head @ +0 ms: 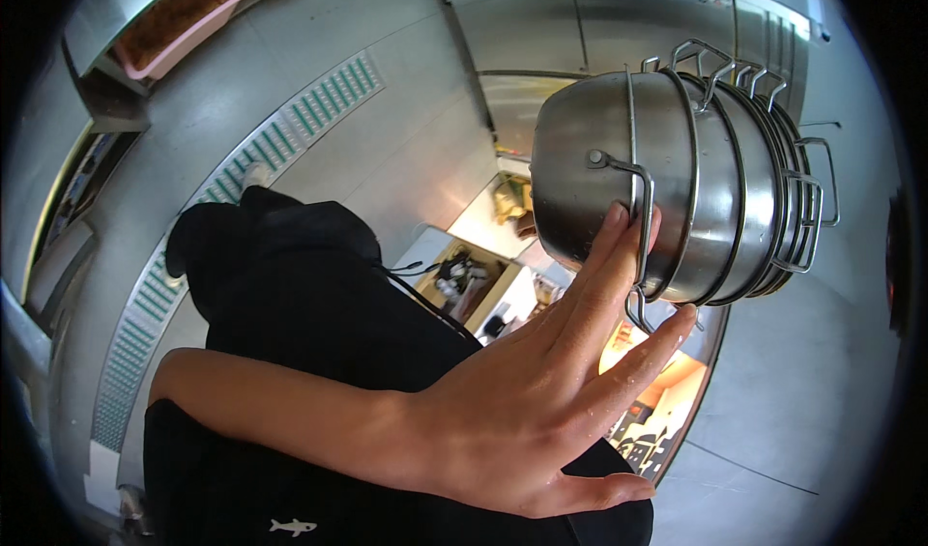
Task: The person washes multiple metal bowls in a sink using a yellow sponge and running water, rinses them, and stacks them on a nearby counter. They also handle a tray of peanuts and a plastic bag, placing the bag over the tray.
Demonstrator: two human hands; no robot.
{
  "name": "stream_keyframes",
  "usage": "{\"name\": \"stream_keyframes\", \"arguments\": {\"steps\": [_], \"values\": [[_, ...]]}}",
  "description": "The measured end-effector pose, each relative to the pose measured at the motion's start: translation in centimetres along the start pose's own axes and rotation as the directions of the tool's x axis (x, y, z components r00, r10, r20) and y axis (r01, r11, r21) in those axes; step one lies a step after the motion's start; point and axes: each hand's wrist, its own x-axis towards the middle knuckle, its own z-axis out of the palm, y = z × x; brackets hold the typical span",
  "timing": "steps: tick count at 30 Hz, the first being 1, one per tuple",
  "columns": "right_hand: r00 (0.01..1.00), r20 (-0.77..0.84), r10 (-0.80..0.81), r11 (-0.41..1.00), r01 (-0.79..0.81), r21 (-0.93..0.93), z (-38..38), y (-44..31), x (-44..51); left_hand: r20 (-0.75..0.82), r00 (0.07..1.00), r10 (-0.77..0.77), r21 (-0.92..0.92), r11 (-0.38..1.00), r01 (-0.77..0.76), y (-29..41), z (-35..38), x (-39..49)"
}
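Observation:
My left hand (522,408), with water drops on its fingers, holds a nested stack of stainless steel pots (580,118). Some of its fingers run behind a wire handle (644,205) of the outermost pot, against the metal wall. Another fingertip meets the pot rims lower down. The thumb sticks out, apart from the pots. More loop handles (803,220) jut from the rims at the far end of the stack. Nothing is seen directly under the pot base. My right hand is out of view; I cannot tell whether it is behind the stack.
A steel cabinet (522,24) stands behind the pots. A slotted drain cover (268,147) crosses the grey floor (377,147). A pink tub (192,42) with brown contents sits at upper left. Beyond my wrist lies an open box (464,278) with assorted items, near an orange-lit area (663,394).

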Motion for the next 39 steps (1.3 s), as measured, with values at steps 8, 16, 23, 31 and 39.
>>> {"name": "stream_keyframes", "arguments": {"steps": [8, 16, 23, 31, 39], "values": [[0.996, 0.03, -0.08, 0.997, 0.081, -0.008, -0.3, -4.6, 9.5, -0.073, 0.98, 0.188, 0.025, 0.982, -0.186, -4.8, 0.3, 6.1], [0.985, 0.124, -0.116, 0.992, 0.11, 0.056, 5.2, -7.7, 19.6, -0.081, 0.992, 0.099, 0.103, 0.991, -0.09, -8.2, -0.6, 11.8], [0.913, 0.309, -0.267, 0.914, 0.138, 0.38, 25.7, -12.8, 31.4, -0.033, 0.995, -0.093, 0.243, 0.965, 0.098, -9.7, -7.8, 21.0], [0.792, 0.464, -0.396, 0.838, 0.106, 0.535, 42.5, -22.7, 37.9, -0.192, 0.971, 0.144, 0.632, 0.775, 0.011, -14.0, -17.6, 32.1], [0.522, 0.659, -0.541, 0.83, 0.205, 0.519, 60.6, -38.7, 34.1, -0.266, 0.899, 0.349, 0.871, 0.486, 0.069, -9.8, -28.2, 43.3]]}}
